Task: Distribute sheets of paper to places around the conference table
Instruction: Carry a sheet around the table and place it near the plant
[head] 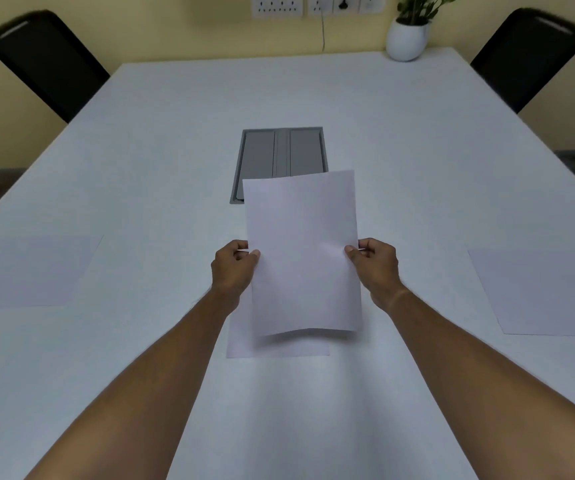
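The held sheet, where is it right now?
In the head view the held sheet is centre frame, lifted between the left hand and right hand, overlapping the near end of the grey cable hatch.

A plain white sheet (301, 251) is seen above a white table (175, 133). A grey panel (279, 150) is set in it. Black chairs (47, 60), a yellow wall (175, 32) and a white pot (405, 41) of green leaves are shown.

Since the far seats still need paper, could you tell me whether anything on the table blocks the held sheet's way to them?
Nothing visible does. The sheet, held by left hand and right hand, faces bare table; the grey cable hatch lies flush, and the potted plant sits at the far edge.
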Motion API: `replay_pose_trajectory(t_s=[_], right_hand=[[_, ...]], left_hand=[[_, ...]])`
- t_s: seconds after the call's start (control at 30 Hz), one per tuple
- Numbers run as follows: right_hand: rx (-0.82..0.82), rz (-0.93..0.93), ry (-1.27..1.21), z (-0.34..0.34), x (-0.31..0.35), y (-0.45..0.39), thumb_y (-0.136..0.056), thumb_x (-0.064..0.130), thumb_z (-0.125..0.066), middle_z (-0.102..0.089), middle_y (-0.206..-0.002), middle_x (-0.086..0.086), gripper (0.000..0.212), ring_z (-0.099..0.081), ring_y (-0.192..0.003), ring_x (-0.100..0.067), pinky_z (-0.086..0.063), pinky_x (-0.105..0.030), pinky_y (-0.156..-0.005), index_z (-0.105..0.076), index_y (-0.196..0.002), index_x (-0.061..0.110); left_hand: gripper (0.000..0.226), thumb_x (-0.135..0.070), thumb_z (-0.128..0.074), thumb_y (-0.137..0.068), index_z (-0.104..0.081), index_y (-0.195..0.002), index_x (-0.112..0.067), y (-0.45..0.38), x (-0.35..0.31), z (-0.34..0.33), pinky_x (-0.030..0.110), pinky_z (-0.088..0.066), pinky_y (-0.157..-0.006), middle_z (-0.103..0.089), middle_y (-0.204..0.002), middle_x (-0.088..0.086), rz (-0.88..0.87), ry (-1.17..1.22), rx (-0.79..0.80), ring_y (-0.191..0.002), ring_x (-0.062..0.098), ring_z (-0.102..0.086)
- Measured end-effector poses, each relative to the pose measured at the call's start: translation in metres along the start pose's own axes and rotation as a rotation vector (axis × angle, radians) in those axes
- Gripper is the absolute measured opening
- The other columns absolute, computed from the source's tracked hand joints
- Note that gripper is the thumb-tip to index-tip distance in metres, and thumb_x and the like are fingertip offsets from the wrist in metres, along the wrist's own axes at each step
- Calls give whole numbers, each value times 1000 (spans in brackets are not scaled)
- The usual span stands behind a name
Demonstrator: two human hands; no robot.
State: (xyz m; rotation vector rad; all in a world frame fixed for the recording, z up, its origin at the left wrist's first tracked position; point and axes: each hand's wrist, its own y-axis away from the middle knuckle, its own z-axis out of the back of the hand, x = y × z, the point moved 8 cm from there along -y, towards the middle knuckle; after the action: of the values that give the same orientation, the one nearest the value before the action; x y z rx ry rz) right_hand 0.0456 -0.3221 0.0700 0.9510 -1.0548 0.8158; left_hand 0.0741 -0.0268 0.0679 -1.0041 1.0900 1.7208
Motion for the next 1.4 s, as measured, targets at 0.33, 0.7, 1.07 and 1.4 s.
replay_pose_trajectory(t_s=[0.33, 0.7, 1.07, 1.4], right_hand=[[-168, 126, -79, 97, 65, 36, -93, 14, -66, -73, -90, -9, 11, -65, -82, -18, -56, -31, -76, -73, -89, 6], [-538, 224, -106, 208, 108, 127, -91, 15, -68, -69, -79, 2, 13, -63, -75, -13, -57, -33, -76, -69, -78, 16], [-887, 222, -117, 310, 83, 268, -91, 13, -67, -73, -93, -9, 2, -70, -91, -27, -59, -41, -83, -69, -90, 12], [-1211, 195, -148, 448, 49, 403, -89, 15, -68, -74, -86, -15, 9, -65, -70, -20, -57, -32, -59, -70, -80, 15]], left_hand=[[12, -21, -68, -90, -71, -83, -12, 42, -107, -31, 31, -56, -82, -72, -88, 5, -216, 49, 24, -84, 20, -66], [12, -21, -69, -88, -71, -81, -11, 103, -197, -87, 35, -55, -73, -72, -85, 7, -428, 109, 334, -73, 18, -63], [8, -19, -74, -85, -73, -81, -12, 218, -235, -163, 26, -56, -74, -73, -85, 2, -553, 120, 665, -74, 12, -66], [9, -21, -71, -88, -73, -81, -15, 387, -260, -270, 24, -52, -69, -72, -80, -1, -679, 127, 941, -71, 12, -64]])
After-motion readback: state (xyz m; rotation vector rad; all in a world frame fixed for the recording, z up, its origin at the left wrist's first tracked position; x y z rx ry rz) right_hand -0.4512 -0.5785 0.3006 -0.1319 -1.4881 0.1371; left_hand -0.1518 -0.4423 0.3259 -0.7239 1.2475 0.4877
